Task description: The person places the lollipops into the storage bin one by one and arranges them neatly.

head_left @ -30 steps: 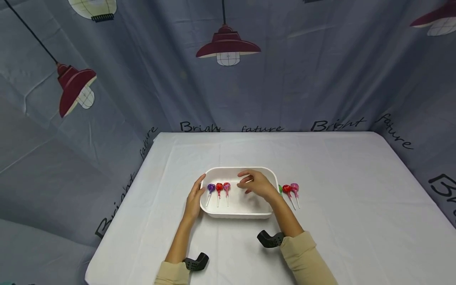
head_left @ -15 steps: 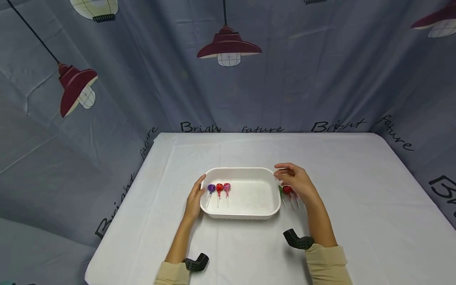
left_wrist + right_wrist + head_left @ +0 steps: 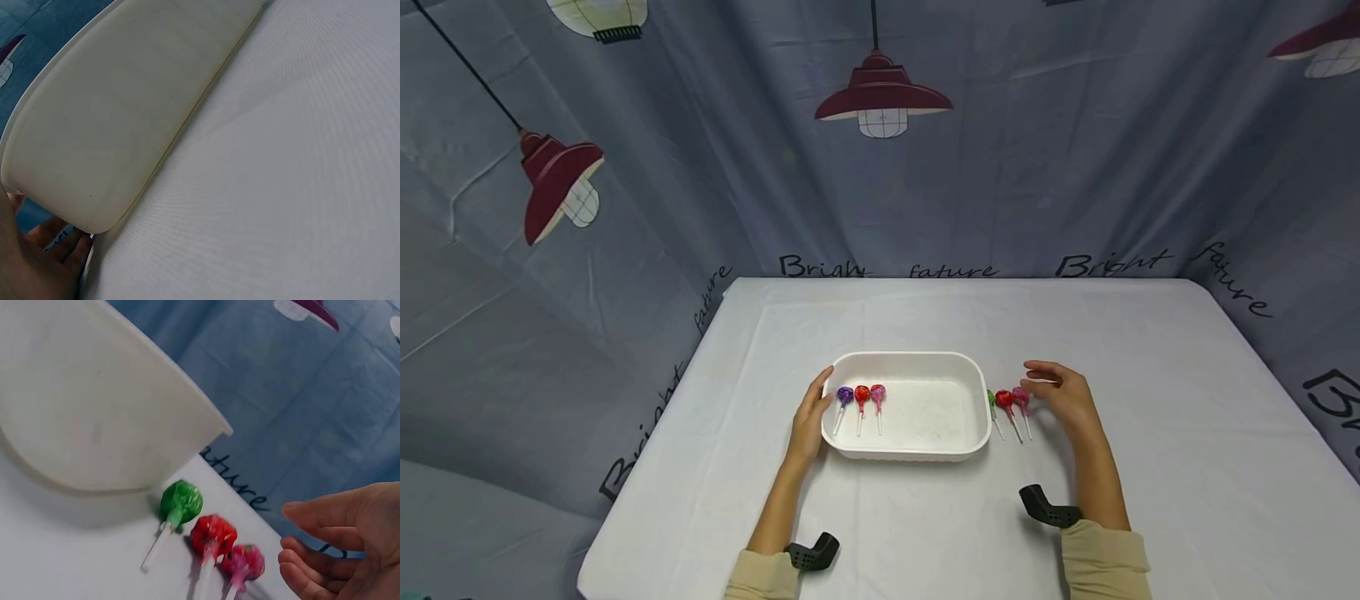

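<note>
A white rectangular tray [image 3: 917, 456] sits on the table, with purple [image 3: 845, 396], red [image 3: 862, 394] and pink [image 3: 877, 392] lollipops lying in a row at its left end. My left hand [image 3: 808, 421] rests against the tray's left end, fingers along the outer wall and thumb at the rim; the left wrist view shows its fingers [image 3: 69, 247] at the wall. Just right of the tray lie green [image 3: 181, 503], red [image 3: 214, 536] and pink [image 3: 245, 562] lollipops. Beside the pink one is my right hand [image 3: 1062, 400], fingers loosely bent, thumb and fingers apart, holding nothing.
A white cloth [image 3: 1150, 400] covers the table. Behind it hangs a grey-blue curtain [image 3: 1037, 167] printed with lamps and writing. Black wrist mounts [image 3: 1049, 508] sit on both forearms.
My right hand has moved from over the tray's inside, rightward across the rim and over the loose lollipops, to their right side. The left hand and the tray have stayed put.
</note>
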